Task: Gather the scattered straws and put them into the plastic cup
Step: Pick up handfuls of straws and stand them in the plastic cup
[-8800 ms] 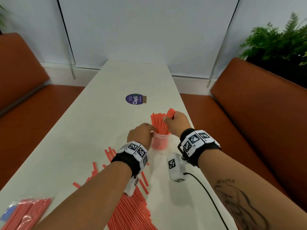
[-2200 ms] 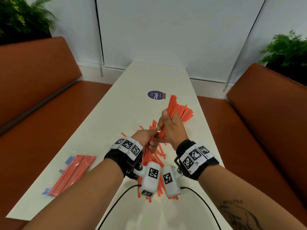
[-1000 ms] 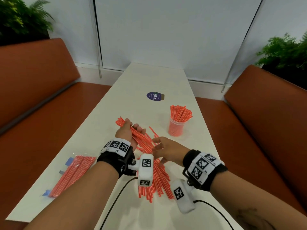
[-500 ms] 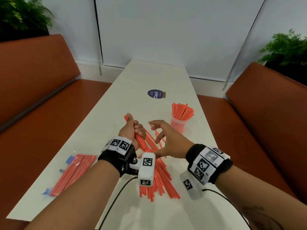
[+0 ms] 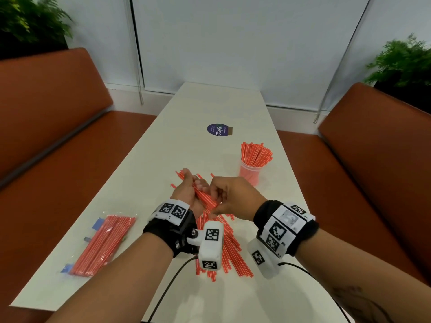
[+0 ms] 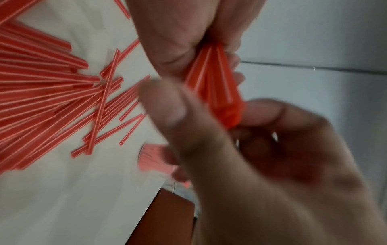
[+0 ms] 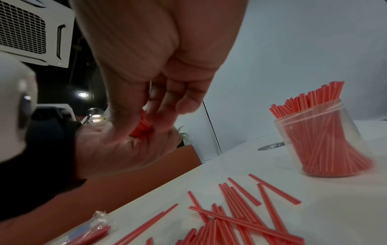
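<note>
Holding a small bundle of red straws (image 5: 202, 194) above the counter (image 5: 168, 145), our left hand (image 5: 186, 194) has its fingers curled round them, the bundle slanting from far left to near right across the palm. Our right hand (image 5: 233, 197) meets it from the right, thumb and fingers pinching the near end of the same bundle. Below and nearer to us, a loose pile of straws (image 5: 231, 248) lies fanned on the counter, partly hidden by our wrist cameras. We see the plastic cup (image 5: 250, 172) upright at the far right of the pile, apart from both hands, already packed with straws (image 5: 256, 153) that splay out above its rim. At the near left lies a sealed packet of straws (image 5: 102, 243). A round purple sticker (image 5: 218, 130) sits farther along the counter.
</note>
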Action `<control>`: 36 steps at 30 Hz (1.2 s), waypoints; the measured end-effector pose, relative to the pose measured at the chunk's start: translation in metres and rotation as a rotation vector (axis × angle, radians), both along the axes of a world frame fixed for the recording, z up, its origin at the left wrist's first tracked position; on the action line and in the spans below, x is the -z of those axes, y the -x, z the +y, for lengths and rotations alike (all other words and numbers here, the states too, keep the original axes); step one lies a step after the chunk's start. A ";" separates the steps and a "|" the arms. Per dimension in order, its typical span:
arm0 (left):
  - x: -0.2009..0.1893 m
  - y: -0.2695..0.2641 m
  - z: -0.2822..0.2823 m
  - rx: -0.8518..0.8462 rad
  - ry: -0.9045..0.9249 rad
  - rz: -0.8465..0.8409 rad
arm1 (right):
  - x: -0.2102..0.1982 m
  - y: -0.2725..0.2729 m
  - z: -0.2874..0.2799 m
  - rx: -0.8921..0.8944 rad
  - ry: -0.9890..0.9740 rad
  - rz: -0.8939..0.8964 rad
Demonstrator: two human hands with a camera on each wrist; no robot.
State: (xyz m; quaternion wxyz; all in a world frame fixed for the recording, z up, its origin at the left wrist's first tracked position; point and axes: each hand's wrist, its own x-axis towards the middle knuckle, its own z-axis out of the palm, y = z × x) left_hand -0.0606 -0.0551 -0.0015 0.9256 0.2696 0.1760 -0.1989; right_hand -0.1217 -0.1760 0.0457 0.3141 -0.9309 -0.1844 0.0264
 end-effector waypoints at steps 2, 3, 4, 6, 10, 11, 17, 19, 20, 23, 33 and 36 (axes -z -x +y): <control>-0.004 0.005 -0.004 0.066 -0.101 -0.060 | -0.004 -0.001 0.001 -0.032 0.058 0.078; -0.006 0.006 -0.004 0.103 -0.192 -0.123 | -0.008 -0.003 -0.003 -0.039 0.050 0.131; -0.007 0.007 -0.003 0.143 -0.278 -0.200 | -0.013 -0.006 -0.007 -0.024 -0.004 0.149; -0.010 0.012 -0.004 0.255 -0.428 -0.344 | -0.024 -0.015 -0.014 0.101 -0.181 0.056; -0.012 0.023 -0.014 0.443 -0.626 -0.476 | -0.030 -0.024 -0.011 0.078 -0.084 0.106; -0.012 0.024 -0.015 0.452 -0.643 -0.462 | -0.029 -0.024 -0.007 0.035 0.018 0.138; -0.011 0.026 -0.010 0.468 -0.590 -0.415 | -0.026 -0.023 -0.003 0.074 -0.030 0.158; -0.014 0.027 -0.009 0.484 -0.592 -0.421 | -0.022 -0.024 -0.005 0.096 -0.111 0.205; -0.016 0.027 -0.008 0.495 -0.594 -0.436 | -0.021 -0.024 -0.006 0.127 -0.159 0.211; -0.017 0.028 -0.007 0.542 -0.636 -0.481 | -0.022 -0.027 -0.011 0.153 -0.160 0.215; -0.002 0.028 0.016 0.582 -0.579 -0.306 | -0.011 -0.044 -0.002 0.188 -0.343 0.435; 0.000 0.019 0.033 0.382 -0.622 -0.152 | 0.002 -0.042 -0.001 0.332 0.006 0.428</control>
